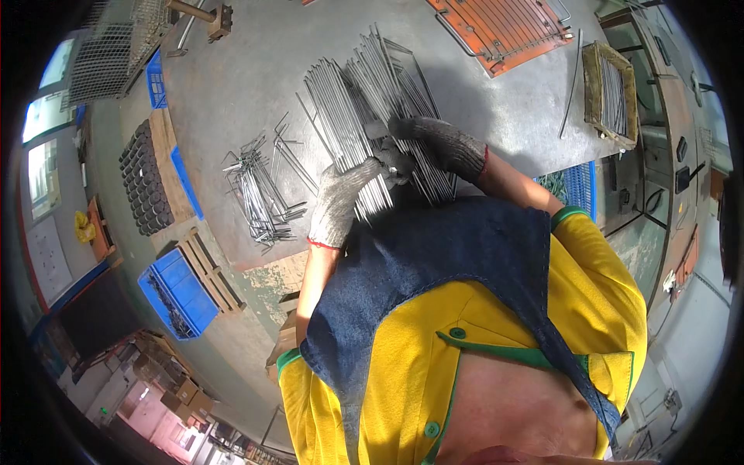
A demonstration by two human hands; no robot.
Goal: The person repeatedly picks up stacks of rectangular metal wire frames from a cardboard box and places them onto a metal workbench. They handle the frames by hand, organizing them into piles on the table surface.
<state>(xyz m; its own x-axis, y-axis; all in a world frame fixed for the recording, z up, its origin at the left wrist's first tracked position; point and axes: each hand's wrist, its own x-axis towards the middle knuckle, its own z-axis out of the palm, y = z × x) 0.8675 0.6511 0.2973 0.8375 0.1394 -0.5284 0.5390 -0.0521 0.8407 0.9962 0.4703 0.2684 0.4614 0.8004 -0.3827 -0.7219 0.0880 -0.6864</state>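
Observation:
Two bundles of thin metal rods lie side by side on the metal table (232,89), at its near edge. My left hand (341,200), in a grey knitted glove, is closed over the near part of the left bundle (339,108), thumb across the top. My right hand (446,146), in a darker glove, grips the right bundle (377,74) from its right side; some of its fingers are hidden. Bent ends show at the far end of the right bundle. Left of my left hand lies a loose heap of bent wire pieces (256,194).
An orange slatted fixture (504,31) sits at the table's far right. Near the right edge stands a worn box (629,116) of rods, beside a long thin rod (572,85). A wooden-handled hammer (219,23) is far left. Below, a blue crate (182,291) is on the floor.

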